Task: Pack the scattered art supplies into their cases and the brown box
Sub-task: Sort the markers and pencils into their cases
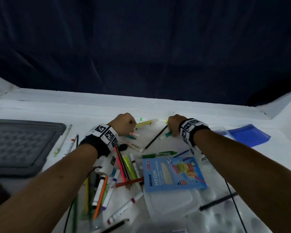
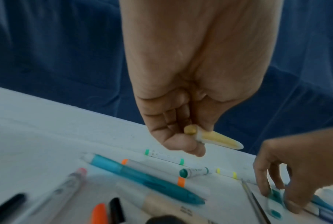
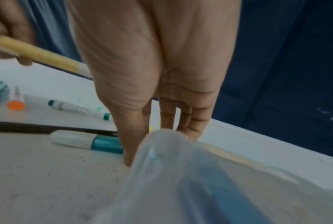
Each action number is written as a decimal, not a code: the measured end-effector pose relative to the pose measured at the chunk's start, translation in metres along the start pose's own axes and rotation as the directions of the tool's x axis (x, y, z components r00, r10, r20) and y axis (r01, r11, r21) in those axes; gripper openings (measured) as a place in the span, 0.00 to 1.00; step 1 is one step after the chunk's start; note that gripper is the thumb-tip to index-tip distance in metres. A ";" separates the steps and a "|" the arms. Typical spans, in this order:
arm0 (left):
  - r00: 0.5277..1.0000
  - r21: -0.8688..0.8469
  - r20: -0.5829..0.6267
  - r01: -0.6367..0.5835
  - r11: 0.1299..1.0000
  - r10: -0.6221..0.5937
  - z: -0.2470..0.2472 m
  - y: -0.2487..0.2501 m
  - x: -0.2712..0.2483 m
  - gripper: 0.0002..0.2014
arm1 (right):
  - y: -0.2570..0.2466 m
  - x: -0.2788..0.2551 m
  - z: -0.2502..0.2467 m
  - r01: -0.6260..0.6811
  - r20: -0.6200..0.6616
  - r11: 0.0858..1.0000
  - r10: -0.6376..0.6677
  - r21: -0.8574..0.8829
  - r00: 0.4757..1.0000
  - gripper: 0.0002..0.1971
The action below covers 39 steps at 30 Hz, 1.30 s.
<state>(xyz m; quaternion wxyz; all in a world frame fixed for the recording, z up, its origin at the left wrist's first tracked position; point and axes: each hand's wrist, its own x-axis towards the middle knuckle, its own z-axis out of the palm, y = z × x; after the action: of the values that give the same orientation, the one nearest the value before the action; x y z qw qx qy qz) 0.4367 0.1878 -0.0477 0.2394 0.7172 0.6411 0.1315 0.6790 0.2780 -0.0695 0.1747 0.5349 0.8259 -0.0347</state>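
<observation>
The left hand [image 2: 183, 106] has its fingers [image 2: 173, 119] curled around a yellow marker [image 2: 219, 140], long axis pointing toward the right hand [image 2: 303, 171]. That hand's fingers pinch, it seems, a teal-capped marker [image 3: 89, 141] lying flat on the tabletop [image 1: 158, 103].

Dark blue curtain [image 1: 141, 47] hangs behind the table's far edge. Grey tray [image 1: 20, 145] sits at the left edge of the white table [image 1: 158, 105].

both arms stretched forward; left hand [image 1: 123, 124] curled into a fist, right hand [image 1: 175, 125] bent down, fingertips [image 3: 128, 160] lowered.
</observation>
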 end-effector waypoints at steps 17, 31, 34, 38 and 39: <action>0.991 -0.413 -0.127 -0.095 0.906 0.046 -0.002 0.010 -0.149 0.03 | -0.055 -0.220 -0.005 0.242 -0.398 0.797 -0.002 0.553 0.917 0.14; 0.940 -0.409 -0.126 -0.340 0.847 0.316 0.037 0.120 -0.230 0.12 | -0.036 -0.345 0.094 0.134 -0.365 0.699 0.192 0.702 0.911 0.07; 0.926 -0.277 0.020 -0.357 0.892 0.377 0.056 0.137 -0.238 0.11 | -0.035 -0.359 0.107 0.114 -0.364 0.683 0.234 0.722 0.902 0.08; 0.894 -0.016 0.292 -0.351 0.936 0.340 0.077 0.148 -0.243 0.11 | -0.036 -0.381 0.118 0.112 -0.359 0.645 0.265 0.756 0.895 0.07; 0.898 0.041 0.318 -0.335 0.941 0.305 0.080 0.149 -0.245 0.11 | -0.036 -0.387 0.120 0.116 -0.358 0.635 0.268 0.764 0.894 0.07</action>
<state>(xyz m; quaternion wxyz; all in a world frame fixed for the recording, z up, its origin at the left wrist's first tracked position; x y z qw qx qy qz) 0.5694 -0.0762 -0.0105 0.2770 0.8350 0.4748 0.0254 0.8187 -0.1035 -0.0607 -0.2592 0.5863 0.7246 -0.2531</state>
